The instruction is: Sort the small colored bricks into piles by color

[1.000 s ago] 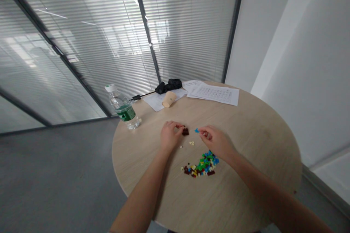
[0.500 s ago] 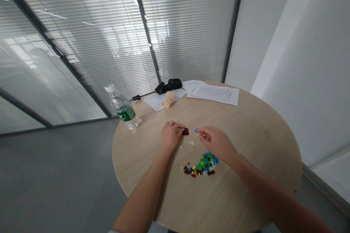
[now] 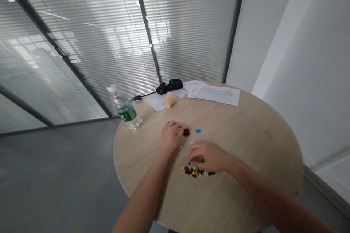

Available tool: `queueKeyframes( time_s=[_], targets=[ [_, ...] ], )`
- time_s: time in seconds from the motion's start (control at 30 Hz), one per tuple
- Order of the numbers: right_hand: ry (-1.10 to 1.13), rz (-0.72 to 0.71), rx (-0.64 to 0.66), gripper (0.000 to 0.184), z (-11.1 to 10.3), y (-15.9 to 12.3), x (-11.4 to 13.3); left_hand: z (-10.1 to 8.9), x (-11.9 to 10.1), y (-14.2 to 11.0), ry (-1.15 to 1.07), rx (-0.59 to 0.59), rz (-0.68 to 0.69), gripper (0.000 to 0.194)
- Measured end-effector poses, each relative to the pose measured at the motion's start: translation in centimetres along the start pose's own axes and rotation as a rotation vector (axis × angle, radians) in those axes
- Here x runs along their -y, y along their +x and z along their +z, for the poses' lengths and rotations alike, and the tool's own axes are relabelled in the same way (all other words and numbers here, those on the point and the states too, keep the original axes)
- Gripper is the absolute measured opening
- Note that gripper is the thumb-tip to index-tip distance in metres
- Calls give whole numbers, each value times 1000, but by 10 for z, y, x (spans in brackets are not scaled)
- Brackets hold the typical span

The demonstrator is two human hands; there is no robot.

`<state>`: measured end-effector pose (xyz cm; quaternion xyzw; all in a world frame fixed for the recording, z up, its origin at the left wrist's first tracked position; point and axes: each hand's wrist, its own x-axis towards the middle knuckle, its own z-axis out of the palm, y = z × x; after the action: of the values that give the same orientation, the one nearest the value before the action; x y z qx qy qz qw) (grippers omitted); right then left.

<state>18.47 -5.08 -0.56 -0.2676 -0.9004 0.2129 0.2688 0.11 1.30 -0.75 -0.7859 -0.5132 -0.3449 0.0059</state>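
My left hand (image 3: pixel 172 133) rests on the table, its fingers loosely curved and the fingertips against a small group of dark brown toy bricks (image 3: pixel 186 131). Over a mixed pile of small toy bricks (image 3: pixel 195 172) hovers my right hand (image 3: pixel 209 156), fingers bent and thumb apart from them. It covers the upper part of the pile, and a bit of green shows through the gap. Blue bricks (image 3: pixel 198 130) lie right of the brown ones, with a tiny yellow piece (image 3: pixel 209 131) beyond. Cream pieces (image 3: pixel 191 142) sit just above my right fingers.
A water bottle (image 3: pixel 127 111) stands at the table's left edge. Toward the back lie a paper cup (image 3: pixel 170 99) on its side, a black bundle (image 3: pixel 171 86) with a cord, and printed sheets (image 3: pixel 216 93). The round wooden table (image 3: pixel 259 134) borders a glass partition with blinds.
My right hand has moved from the blue bricks back toward me, over the pile. The blue bricks it was touching now lie free. My left hand has stayed by the brown bricks.
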Motion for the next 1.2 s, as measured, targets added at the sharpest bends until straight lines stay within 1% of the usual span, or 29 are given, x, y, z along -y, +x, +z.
queueKeyframes(
  time_s=[0.1, 0.23, 0.4, 0.5, 0.57, 0.67, 0.8, 0.87, 0.97, 1.1, 1.2],
  targets=[
    [26, -22, 51, 10, 2, -2, 1, -5, -5, -1, -67, 25, 56, 22],
    [29, 1, 107, 10, -1, -4, 1, -9, -9, -1, -95, 68, 51, 20],
    [42, 20, 124, 7, -1, -3, 0, -9, -10, 0, -105, 96, 48, 20],
    [56, 18, 112, 5, -2, -1, 2, -8, -10, 0, -107, 100, 57, 21],
    [75, 39, 75, 5, -4, -1, 3, -8, -9, 0, -113, 99, 62, 21],
    [120, 163, -60, 6, -10, -1, 1, -9, -10, 0, -173, 115, 92, 18],
    [241, 380, -275, 11, -14, -2, -12, -12, -17, -3, -345, 224, 189, 13],
    [334, 452, -352, 12, -12, -2, -19, -12, -21, -5, -391, 283, 205, 14],
    [434, 465, -393, 13, -7, -2, -27, -13, -25, -8, -407, 308, 199, 19],
    [559, 474, -403, 13, -2, -1, -30, -13, -25, -8, -410, 262, 215, 13],
    [638, 502, -411, 18, 0, 0, -31, -12, -25, -7, -402, 240, 275, 10]
  ],
)
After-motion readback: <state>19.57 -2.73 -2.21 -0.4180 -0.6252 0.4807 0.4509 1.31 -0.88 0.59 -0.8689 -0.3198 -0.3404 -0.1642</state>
